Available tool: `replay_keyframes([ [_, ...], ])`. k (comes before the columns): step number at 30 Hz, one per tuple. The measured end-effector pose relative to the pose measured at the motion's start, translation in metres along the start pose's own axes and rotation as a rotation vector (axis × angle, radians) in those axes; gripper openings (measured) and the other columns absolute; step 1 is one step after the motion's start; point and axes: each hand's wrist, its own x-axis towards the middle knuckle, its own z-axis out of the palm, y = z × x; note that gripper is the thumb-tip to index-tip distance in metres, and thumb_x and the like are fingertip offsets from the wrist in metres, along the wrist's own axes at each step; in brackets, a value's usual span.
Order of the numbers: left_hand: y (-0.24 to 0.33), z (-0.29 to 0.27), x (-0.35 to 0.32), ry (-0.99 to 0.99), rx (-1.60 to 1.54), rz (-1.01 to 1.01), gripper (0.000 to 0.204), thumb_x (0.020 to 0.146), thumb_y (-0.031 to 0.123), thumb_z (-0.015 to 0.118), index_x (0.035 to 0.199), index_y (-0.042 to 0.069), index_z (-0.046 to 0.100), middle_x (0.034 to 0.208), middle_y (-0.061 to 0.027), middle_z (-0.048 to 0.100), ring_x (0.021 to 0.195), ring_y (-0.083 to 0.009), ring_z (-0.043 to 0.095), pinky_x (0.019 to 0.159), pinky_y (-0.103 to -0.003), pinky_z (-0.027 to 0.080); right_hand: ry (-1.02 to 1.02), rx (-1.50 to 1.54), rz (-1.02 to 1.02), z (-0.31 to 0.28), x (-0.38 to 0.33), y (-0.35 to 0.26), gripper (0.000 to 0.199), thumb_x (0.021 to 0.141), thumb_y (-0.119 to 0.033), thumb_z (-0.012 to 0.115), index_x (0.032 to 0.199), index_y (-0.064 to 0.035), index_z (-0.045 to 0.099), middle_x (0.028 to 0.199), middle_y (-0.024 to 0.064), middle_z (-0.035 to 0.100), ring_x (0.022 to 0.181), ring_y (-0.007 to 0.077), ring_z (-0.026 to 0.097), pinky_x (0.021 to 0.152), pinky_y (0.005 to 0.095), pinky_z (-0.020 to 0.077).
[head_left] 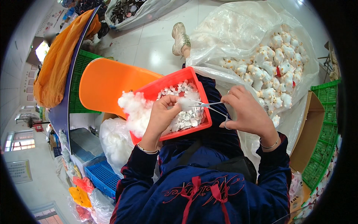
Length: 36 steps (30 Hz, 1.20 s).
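Across the person's lap, a red tray holds white stuffing. Above it, the right hand (thumb and fingers well apart) and left hand (fingers pinched together) hold, respectively, a scissor-handled tool, tips slightly parted, and a tuft. Tips closing carelessly could nip the left fingertips.

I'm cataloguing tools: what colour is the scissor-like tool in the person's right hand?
The scissor-like tool is silver, as the head view shows.
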Motion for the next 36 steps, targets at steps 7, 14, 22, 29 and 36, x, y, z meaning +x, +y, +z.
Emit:
replay_keyframes([
  [7, -0.004, 0.004, -0.006, 0.028, -0.015, 0.133, 0.012, 0.093, 0.005, 0.069, 0.104, -0.001, 0.069, 0.09, 0.0, 0.067, 0.08, -0.0037, 0.059, 0.07, -0.019, 0.047, -0.006, -0.11, -0.035, 0.011, 0.013, -0.003, 0.054, 0.066, -0.027, 0.089, 0.111, -0.0061, 0.067, 0.108, 0.0105, 0.061, 0.113, 0.0316, 0.054, 0.097, 0.0425, 0.0422],
  [14, -0.008, -0.002, -0.004, 0.019, -0.167, 0.116, 0.015, 0.095, 0.007, 0.071, 0.108, -0.001, 0.072, 0.089, -0.0027, 0.072, 0.076, -0.0061, 0.063, 0.071, -0.02, 0.05, -0.066, -0.199, -0.006, 0.012, 0.016, -0.004, 0.032, 0.076, -0.024, 0.082, 0.104, -0.0117, 0.073, 0.093, 0.0044, 0.065, 0.098, 0.0261, 0.059, 0.083, 0.041, 0.0417],
  [22, -0.009, -0.014, -0.002, 0.02, -0.208, 0.144, 0.015, 0.095, 0.006, 0.072, 0.108, -0.002, 0.074, 0.088, -0.0037, 0.073, 0.076, -0.0079, 0.064, 0.071, -0.022, 0.052, -0.048, -0.179, -0.021, 0.01, 0.018, -0.009, 0.034, 0.072, -0.023, 0.084, 0.103, -0.0111, 0.073, 0.089, 0.0048, 0.064, 0.095, 0.026, 0.059, 0.083, 0.0403, 0.0405],
  [29, -0.008, -0.004, 0.0, -0.055, -0.133, 0.078, 0.014, 0.094, 0.005, 0.07, 0.106, -0.001, 0.073, 0.089, -0.0044, 0.072, 0.075, -0.0088, 0.064, 0.072, -0.022, 0.051, -0.097, -0.172, -0.053, 0.017, 0.025, -0.013, 0.03, 0.078, -0.022, 0.079, 0.105, -0.0106, 0.074, 0.093, 0.0052, 0.066, 0.099, 0.0265, 0.059, 0.083, 0.0404, 0.0416],
  [36, -0.02, -0.016, 0.006, 0.035, -0.314, 0.119, 0.011, 0.095, 0.005, 0.068, 0.104, 0.0, 0.07, 0.09, -0.0021, 0.071, 0.076, -0.0065, 0.062, 0.069, -0.02, 0.049, -0.094, -0.131, 0.096, 0.016, 0.016, -0.004, 0.06, 0.068, -0.03, 0.088, 0.117, -0.0041, 0.065, 0.108, 0.0124, 0.062, 0.113, 0.0329, 0.054, 0.097, 0.0412, 0.0442],
])
